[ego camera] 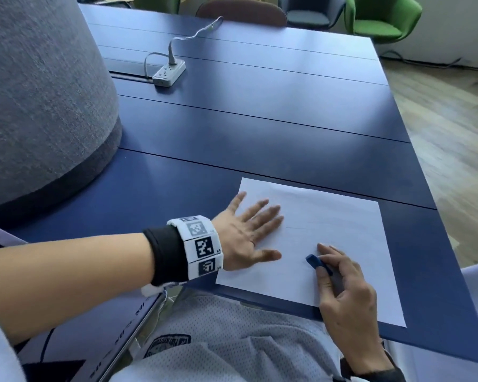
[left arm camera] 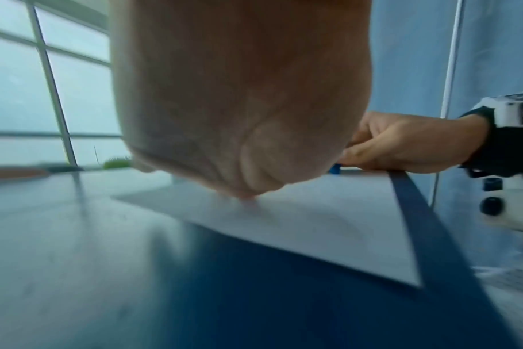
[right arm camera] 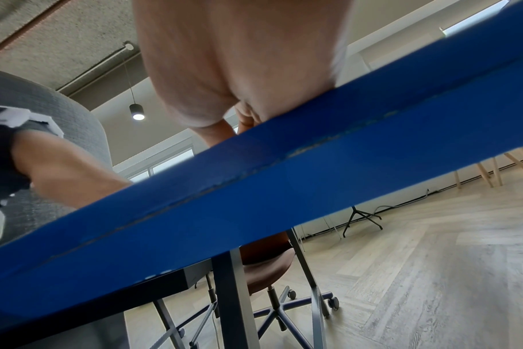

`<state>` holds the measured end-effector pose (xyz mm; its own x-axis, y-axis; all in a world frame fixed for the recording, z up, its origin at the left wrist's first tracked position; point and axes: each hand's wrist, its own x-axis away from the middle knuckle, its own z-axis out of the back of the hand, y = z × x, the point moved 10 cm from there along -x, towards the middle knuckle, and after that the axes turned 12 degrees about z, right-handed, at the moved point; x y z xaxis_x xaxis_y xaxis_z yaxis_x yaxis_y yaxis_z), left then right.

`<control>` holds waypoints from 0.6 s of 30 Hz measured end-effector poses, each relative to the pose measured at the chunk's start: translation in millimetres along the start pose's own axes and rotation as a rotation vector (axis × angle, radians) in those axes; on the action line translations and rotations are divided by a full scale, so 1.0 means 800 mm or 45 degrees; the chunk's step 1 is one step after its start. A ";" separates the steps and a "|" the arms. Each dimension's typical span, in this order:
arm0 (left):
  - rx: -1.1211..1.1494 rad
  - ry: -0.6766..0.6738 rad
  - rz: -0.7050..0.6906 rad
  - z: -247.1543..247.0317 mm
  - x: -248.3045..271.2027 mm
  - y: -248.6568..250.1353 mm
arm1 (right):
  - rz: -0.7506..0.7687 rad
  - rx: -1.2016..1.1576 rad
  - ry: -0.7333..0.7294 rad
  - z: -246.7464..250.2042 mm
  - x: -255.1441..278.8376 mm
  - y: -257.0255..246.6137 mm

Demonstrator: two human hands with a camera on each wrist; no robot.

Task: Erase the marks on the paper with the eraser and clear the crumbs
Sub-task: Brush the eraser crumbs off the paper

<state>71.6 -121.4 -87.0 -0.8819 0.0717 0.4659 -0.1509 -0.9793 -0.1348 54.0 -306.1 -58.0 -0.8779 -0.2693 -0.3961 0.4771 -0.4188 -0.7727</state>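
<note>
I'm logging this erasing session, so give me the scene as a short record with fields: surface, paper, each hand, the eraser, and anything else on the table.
surface: blue table
paper: white sheet lying flat near the table's front edge; one faint line visible
left hand: left hand flat on the sheet's left part, fingers spread
right hand: right hand gripping the eraser
eraser: blue eraser, tip down on the paper
crumbs: none discernible
other: white power strip with cable, far side of table
</note>
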 end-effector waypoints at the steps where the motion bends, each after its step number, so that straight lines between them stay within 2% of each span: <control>1: 0.008 -0.033 0.065 -0.006 -0.002 -0.012 | -0.002 -0.003 0.001 0.000 0.000 0.000; 4: 0.107 -0.069 0.455 -0.006 -0.006 -0.079 | -0.016 -0.007 -0.006 -0.002 0.000 -0.001; 5: 0.143 -0.048 0.473 -0.002 -0.006 -0.081 | -0.020 -0.004 -0.009 -0.002 0.000 0.000; 9: 0.130 -0.052 0.097 0.004 0.000 -0.016 | -0.034 0.006 -0.013 0.001 -0.002 -0.001; 12: 0.163 -0.073 0.017 0.020 -0.011 -0.019 | -0.049 -0.005 -0.017 0.001 -0.003 0.003; 18: 0.273 0.032 -0.130 0.056 -0.023 -0.035 | -0.134 -0.007 -0.048 0.005 -0.005 0.005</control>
<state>111.8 -103.5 -52.9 -0.8782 0.1742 0.4455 -0.1437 -0.9844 0.1017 59.5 -310.1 -57.2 -0.9208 -0.2564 -0.2940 0.3821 -0.4417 -0.8117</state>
